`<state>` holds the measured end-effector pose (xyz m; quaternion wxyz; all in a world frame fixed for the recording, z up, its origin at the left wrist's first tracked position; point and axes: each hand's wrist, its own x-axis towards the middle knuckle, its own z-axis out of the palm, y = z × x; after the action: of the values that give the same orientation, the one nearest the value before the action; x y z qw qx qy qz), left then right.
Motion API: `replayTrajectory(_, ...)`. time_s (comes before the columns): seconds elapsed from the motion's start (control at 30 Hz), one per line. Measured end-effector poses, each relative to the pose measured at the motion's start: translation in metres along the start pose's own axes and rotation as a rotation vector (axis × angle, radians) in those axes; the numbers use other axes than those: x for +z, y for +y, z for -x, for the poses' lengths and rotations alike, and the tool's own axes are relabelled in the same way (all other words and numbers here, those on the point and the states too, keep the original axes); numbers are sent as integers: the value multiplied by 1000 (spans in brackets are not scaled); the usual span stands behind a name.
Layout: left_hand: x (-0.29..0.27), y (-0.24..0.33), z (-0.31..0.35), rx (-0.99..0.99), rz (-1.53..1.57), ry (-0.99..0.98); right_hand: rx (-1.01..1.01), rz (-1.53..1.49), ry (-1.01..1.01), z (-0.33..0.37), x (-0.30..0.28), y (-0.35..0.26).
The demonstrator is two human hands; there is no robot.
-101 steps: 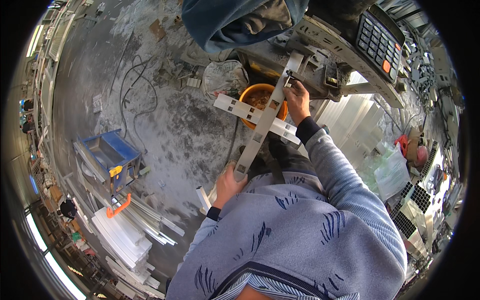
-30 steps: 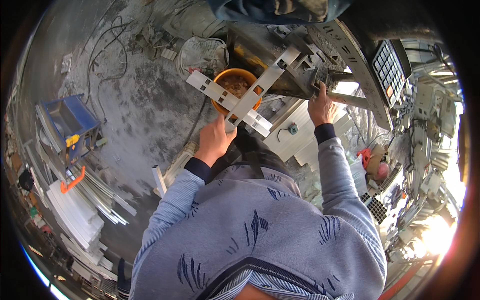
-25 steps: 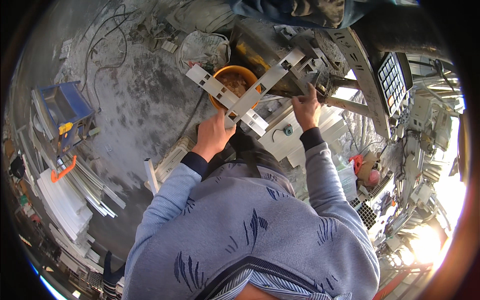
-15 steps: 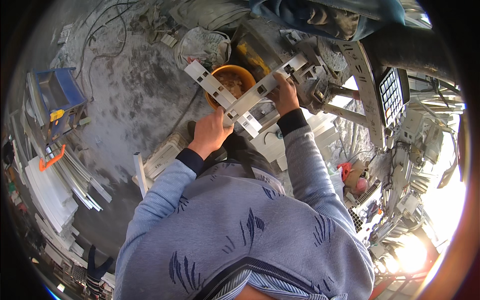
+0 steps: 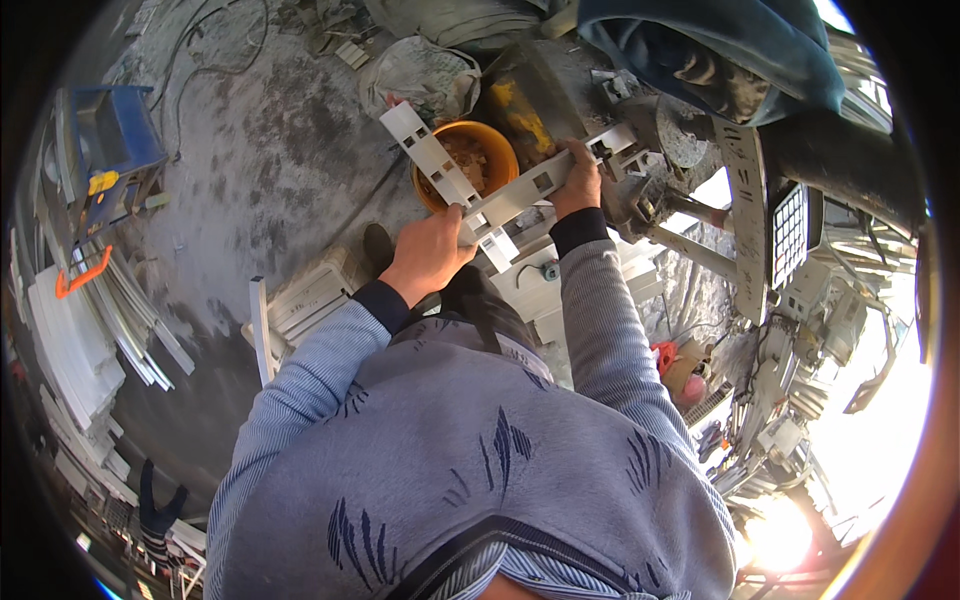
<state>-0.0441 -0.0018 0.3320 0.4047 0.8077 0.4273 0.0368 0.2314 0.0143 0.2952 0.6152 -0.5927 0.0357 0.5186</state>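
A white slotted profile [image 5: 522, 194] slants up to the right between my hands. My left hand [image 5: 425, 252] is closed on its near left end, thumb on top. Closer to the far right end, my right hand [image 5: 578, 180] wraps its fingers round the same profile. Rectangular cut-outs show along its face. A second white slotted profile [image 5: 428, 152] crosses beneath it near my left hand and passes in front of an orange bucket [image 5: 509, 150] with scraps inside. Whether the two profiles touch is unclear.
By the right end of the held profile stands a metal machine with a keypad panel [image 5: 789, 236]. Dark blue cloth [image 5: 720, 60] hangs at the top right. To the left are a blue stand [image 5: 125, 125] and stacked white profiles [image 5: 75, 340]. Carton-like bundles [image 5: 315, 300] lie near my left forearm.
The held profile's right end has moved slightly right and down in the picture, both hands still on it. The surroundings have shifted too, as the view turned a little.
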Motion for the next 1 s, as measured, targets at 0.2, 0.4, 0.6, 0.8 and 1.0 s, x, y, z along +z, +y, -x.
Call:
replayTrajectory(0.2, -2, 0, 2, 12, 20, -1, -13, -62, 32, -3, -2, 4)
replayTrajectory(0.4, -5, 0, -1, -48, 46, -71, -7, -147, 29, -2, -2, 4)
replayTrajectory(0.6, -11, -12, -11, -116, 170, -274, -17, -111, 11, -3, -5, 4)
replayTrajectory(0.8, -10, -9, -13, -158, 186, -283, -37, -150, 7, -2, 1, 4)
replayTrajectory(1.0, -11, -8, -11, -165, 154, -266, -43, -107, 22, 7, 7, -1)
